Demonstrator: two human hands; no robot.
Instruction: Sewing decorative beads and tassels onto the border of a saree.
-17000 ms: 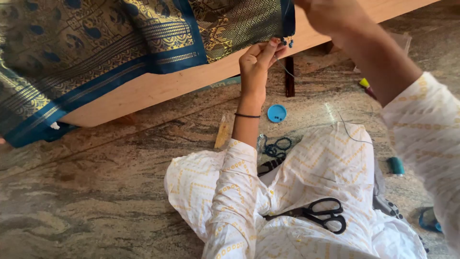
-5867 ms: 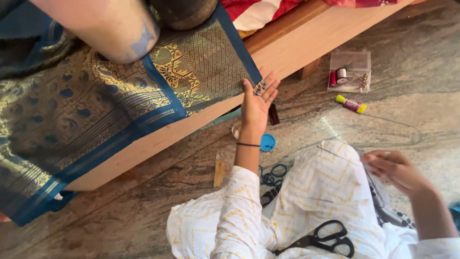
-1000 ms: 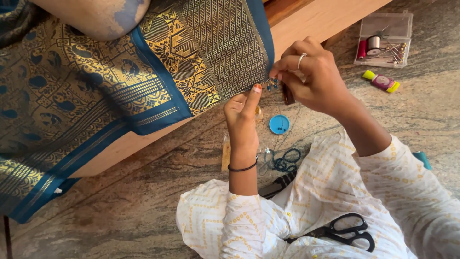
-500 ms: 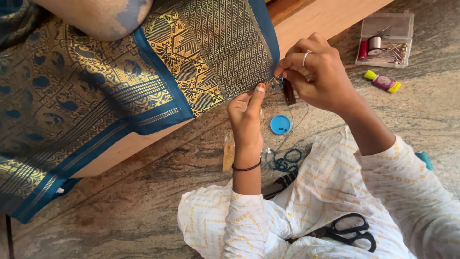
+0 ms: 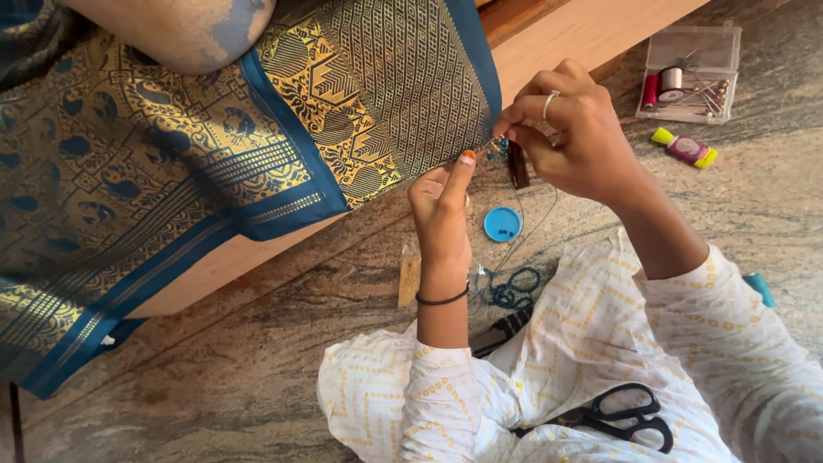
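Speckled stone floor [image 5: 214, 386] spreads under the seated person, whose lap is covered in white, yellow-patterned cloth. Nearest, black scissors [image 5: 621, 416] lie on that lap. Further out, a second small pair of scissors [image 5: 514, 287] rests on the floor, just beside a blue round lid [image 5: 502, 224]. Above it the left hand [image 5: 441, 219] reaches up, fingers together, its thumb and fingertip pinching the lower edge of the blue-and-gold fabric [image 5: 257, 146]. The right hand [image 5: 574, 137], wearing a ring, is curled tight, fingertips pinched on something small at that same edge; a thin thread hangs below it. The fabric drapes over a wooden bench [image 5: 549, 43]. Farthest right, a clear box [image 5: 690, 73] of thread spools sits on the floor.
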